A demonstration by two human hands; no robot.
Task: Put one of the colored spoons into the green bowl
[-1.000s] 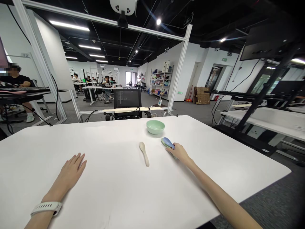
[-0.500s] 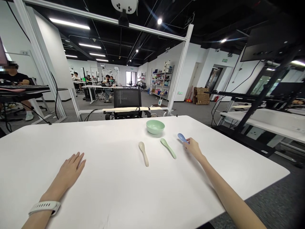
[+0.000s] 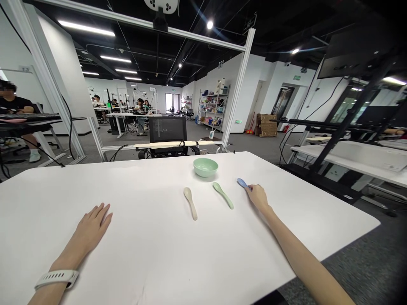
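Observation:
My right hand [image 3: 258, 197] pinches the handle of a blue spoon [image 3: 242, 183] on the right part of the white table; the bowl end of the spoon points away to the left. Left of it lies a green spoon [image 3: 223, 195], and farther left a beige spoon [image 3: 190, 203]; both rest apart on the table. Behind the spoons stands a light green bowl [image 3: 205, 168]. On the left side, my left hand [image 3: 92, 226] lies flat, palm down, with fingers stretched and nothing in it. A pale band circles that wrist.
The white table [image 3: 143, 245] has a metal frame [image 3: 237, 89] beyond its far edge. A black mesh chair [image 3: 168, 129] stands behind it. Another desk [image 3: 343, 163] is off to the right. Several people sit or stand in the background.
The blue spoon now lies lower and flatter at the table, still in my right hand. My left hand keeps its place. The whole view has shifted slightly.

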